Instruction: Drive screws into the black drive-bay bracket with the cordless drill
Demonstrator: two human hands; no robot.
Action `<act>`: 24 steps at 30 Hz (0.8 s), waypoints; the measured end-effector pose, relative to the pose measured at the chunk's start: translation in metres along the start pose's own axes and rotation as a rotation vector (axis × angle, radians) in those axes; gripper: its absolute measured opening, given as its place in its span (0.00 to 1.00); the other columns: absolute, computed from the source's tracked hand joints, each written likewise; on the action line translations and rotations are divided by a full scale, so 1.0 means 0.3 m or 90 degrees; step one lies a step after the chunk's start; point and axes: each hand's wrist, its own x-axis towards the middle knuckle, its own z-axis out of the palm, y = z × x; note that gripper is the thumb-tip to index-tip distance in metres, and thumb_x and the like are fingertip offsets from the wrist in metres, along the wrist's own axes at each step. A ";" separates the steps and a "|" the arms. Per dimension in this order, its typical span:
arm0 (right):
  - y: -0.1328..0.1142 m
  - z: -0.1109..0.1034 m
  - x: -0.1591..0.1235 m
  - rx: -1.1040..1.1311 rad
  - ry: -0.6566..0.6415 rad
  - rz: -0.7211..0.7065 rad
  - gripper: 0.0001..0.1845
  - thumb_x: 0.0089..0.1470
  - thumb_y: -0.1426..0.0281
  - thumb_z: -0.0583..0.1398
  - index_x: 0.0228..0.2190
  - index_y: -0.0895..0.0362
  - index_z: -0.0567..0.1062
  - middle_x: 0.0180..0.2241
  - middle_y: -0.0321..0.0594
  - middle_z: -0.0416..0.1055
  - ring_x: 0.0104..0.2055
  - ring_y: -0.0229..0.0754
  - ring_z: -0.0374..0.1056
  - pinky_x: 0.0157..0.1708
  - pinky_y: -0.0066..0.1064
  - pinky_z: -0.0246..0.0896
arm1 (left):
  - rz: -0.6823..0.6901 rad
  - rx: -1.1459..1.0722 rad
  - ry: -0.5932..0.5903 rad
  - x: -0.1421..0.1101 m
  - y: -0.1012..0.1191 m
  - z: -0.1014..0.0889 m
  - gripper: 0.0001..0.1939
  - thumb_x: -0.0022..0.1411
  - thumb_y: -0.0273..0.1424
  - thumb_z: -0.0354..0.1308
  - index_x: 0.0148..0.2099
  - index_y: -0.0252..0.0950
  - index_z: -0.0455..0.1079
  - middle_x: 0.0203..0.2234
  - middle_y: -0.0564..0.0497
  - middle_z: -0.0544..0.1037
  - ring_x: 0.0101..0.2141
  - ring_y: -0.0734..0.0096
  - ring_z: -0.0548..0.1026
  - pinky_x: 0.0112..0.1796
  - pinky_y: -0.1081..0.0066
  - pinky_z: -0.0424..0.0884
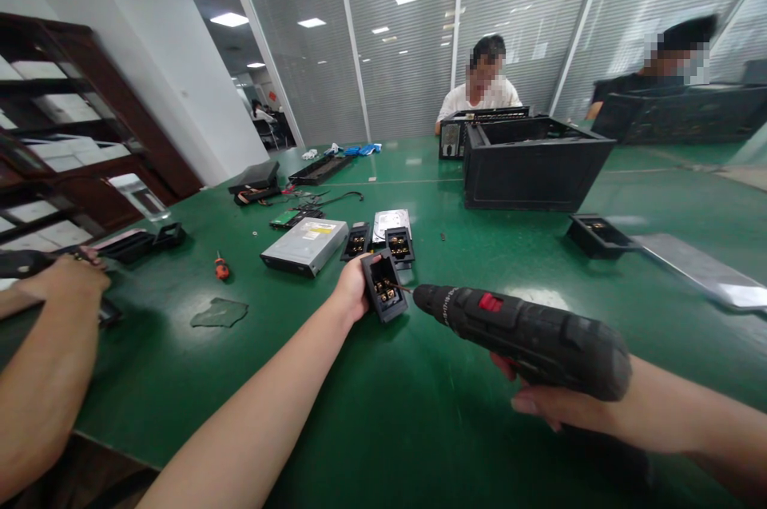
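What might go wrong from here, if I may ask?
The drill in the right hand points its bit toward the small black box; a slip might nick the left hand holding it. The box could also twist, with only that hand visibly bracing it. The clear irregular piece on the table might scratch anyone brushing it if its edges are sharp.

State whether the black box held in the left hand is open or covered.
Open: the black box has no cover on its facing side; brass-coloured parts show inside.

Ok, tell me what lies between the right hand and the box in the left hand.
In the head view, the black drill lies there, gripped by the right hand, its thin bit pointing at the open box.
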 end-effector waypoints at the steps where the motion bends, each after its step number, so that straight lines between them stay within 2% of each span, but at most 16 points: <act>1: 0.003 0.000 -0.001 -0.002 0.002 0.000 0.12 0.52 0.63 0.60 0.37 0.56 0.71 0.24 0.35 0.70 0.26 0.40 0.68 0.26 0.31 0.66 | 0.002 -0.001 -0.002 0.001 0.000 -0.001 0.07 0.48 0.33 0.56 0.29 0.35 0.68 0.21 0.47 0.74 0.21 0.61 0.73 0.27 0.59 0.70; 6: 0.020 -0.003 0.002 -0.008 -0.007 0.016 0.17 0.51 0.59 0.61 0.39 0.56 0.70 0.25 0.36 0.71 0.26 0.41 0.68 0.26 0.32 0.66 | -0.006 -0.001 0.001 0.003 -0.001 0.000 0.08 0.47 0.34 0.56 0.30 0.35 0.68 0.20 0.47 0.74 0.21 0.60 0.73 0.27 0.59 0.70; 13: 0.014 -0.004 0.008 -0.010 -0.012 0.012 0.18 0.50 0.59 0.61 0.40 0.57 0.69 0.27 0.38 0.71 0.26 0.42 0.69 0.27 0.33 0.68 | 0.004 -0.002 0.001 0.002 -0.002 0.003 0.08 0.47 0.34 0.56 0.30 0.35 0.69 0.20 0.47 0.74 0.21 0.60 0.73 0.27 0.58 0.71; 24: 0.017 -0.001 0.011 0.012 -0.010 -0.023 0.14 0.53 0.63 0.61 0.40 0.56 0.69 0.29 0.38 0.71 0.26 0.39 0.68 0.26 0.31 0.67 | -0.009 -0.006 0.002 -0.014 0.004 0.013 0.08 0.49 0.33 0.55 0.30 0.34 0.69 0.20 0.46 0.75 0.21 0.60 0.74 0.26 0.59 0.71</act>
